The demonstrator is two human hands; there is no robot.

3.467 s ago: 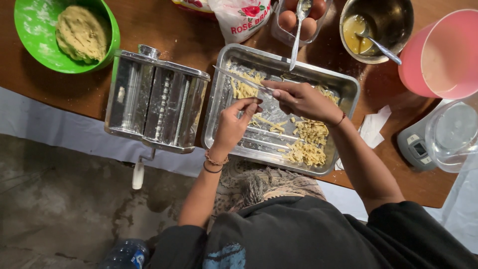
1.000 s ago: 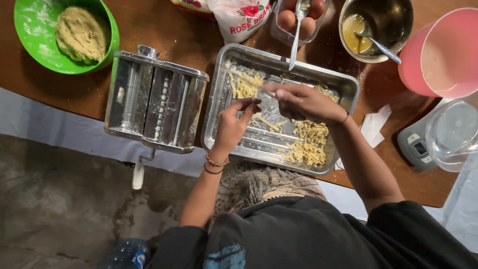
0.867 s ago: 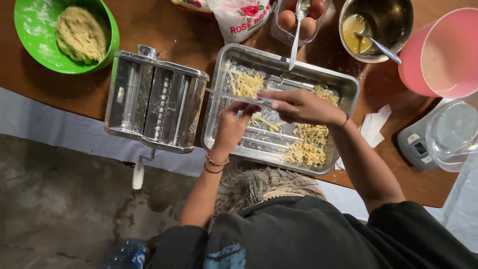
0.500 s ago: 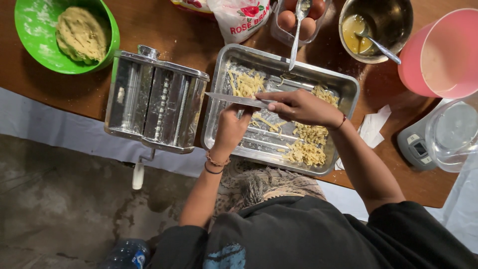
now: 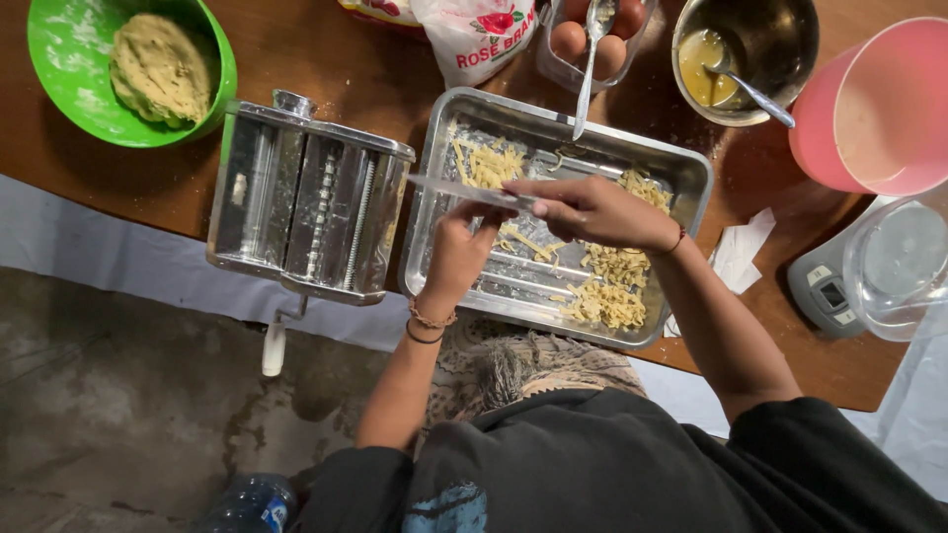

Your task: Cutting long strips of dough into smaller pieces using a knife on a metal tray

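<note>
- Wooden table (image 5: pixel 326 79) bears a metal tray (image 5: pixel 691 178); pasta machine (image 5: pixel 306 212) at its 9 o'clock
- right hand (image 5: pixel 592 209) pinches a knife (image 5: pixel 464 190); left hand (image 5: pixel 459 252) is curled on noodle strips (image 5: pixel 523 242)

We see everything from one head-worn view, looking almost straight down from above the person's shoulders, near enough that both forearms fill the middle. The left hand (image 5: pixel 456 252) and right hand (image 5: pixel 592 209) meet centre frame over a metal tray (image 5: pixel 691 178); the table's far edge runs beyond them, floor behind the left elbow
</note>
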